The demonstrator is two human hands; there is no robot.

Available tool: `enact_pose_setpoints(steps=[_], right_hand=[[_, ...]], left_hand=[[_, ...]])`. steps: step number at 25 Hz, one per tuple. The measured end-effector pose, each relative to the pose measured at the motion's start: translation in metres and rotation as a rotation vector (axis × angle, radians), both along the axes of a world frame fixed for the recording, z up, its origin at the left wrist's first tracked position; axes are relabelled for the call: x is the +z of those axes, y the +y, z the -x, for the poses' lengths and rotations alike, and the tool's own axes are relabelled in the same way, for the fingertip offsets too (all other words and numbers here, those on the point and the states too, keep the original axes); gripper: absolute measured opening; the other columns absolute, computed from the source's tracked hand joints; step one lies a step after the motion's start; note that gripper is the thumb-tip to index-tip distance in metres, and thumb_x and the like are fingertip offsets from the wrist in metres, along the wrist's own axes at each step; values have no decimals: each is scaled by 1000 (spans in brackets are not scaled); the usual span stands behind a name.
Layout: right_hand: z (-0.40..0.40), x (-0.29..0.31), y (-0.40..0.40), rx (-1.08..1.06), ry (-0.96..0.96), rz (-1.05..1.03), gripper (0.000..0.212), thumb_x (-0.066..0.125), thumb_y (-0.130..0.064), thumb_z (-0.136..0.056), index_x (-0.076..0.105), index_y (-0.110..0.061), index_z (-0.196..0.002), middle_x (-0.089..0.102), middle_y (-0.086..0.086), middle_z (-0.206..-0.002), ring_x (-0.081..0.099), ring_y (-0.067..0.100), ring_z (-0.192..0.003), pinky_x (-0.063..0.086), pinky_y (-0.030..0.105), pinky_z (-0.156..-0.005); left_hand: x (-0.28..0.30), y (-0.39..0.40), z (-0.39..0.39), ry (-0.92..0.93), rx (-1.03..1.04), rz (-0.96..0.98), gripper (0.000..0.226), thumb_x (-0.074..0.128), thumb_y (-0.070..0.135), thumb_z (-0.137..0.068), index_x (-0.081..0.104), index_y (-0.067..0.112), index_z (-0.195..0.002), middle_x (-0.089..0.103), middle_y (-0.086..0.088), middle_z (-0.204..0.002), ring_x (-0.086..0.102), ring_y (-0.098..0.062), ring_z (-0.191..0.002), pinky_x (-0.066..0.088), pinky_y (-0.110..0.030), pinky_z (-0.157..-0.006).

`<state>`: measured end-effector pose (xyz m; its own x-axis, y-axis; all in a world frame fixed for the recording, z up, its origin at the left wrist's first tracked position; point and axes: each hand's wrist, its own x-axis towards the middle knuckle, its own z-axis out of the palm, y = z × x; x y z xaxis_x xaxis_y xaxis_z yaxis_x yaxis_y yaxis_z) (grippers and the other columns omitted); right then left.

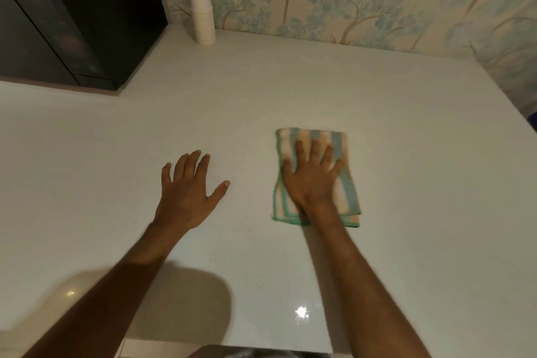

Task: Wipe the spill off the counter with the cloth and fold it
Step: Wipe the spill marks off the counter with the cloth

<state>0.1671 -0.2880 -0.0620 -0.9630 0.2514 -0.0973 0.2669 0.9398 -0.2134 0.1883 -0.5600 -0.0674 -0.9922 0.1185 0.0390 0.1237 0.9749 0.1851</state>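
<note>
White counter (pixel 290 90) spreads under both bare forearms; the left hand (pixel 186 192) sits open, fingers spread, empty, well apart from the cloth; the right hand (pixel 312 180) lies flat with fingers splayed, pressing on the striped cloth (pixel 344 183), which lies folded on the counter right of centre; farther back, a stack of paper cups (pixel 201 11) stands by the wallpapered wall, a black appliance (pixel 72 17) at far left.
</note>
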Motion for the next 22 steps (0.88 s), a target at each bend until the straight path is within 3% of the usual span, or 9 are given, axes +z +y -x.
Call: enact_pose_setpoints(steps=[4,8,14,22], right_hand=[[-71,1,-66,313,44,23,68,21,-59,-104,10,-32,-165,5,8,-174,-7,39,-159,-13,65,-121],[-140,2,-42,477,103,23,64,24,-62,-104,20,-38,-163,15,0,-173,1,31,-161,1,63,-124],[-163,7,66,262,101,-7,64,21,-67,-102,22,-45,-161,17,-7,-172,6,22,-161,5,55,-127],[-70,8,205,-51,54,-66,71,15,-67,-96,17,-43,-163,17,-3,-173,12,28,-160,6,59,-126]], left_hand=[[4,2,-4,17,23,-79,83,13,68,-96,29,15,-158,28,-7,-166,20,-26,-153,11,-55,-125],[9,6,-5,-14,52,-117,84,13,69,-96,26,16,-159,27,-8,-166,17,-26,-154,6,-55,-125],[14,82,10,40,-130,-88,79,24,70,-98,25,19,-158,25,-6,-167,17,-24,-154,4,-54,-126],[2,169,59,-21,-240,-34,85,22,74,-95,23,19,-159,19,-6,-169,12,-26,-155,5,-55,-126]])
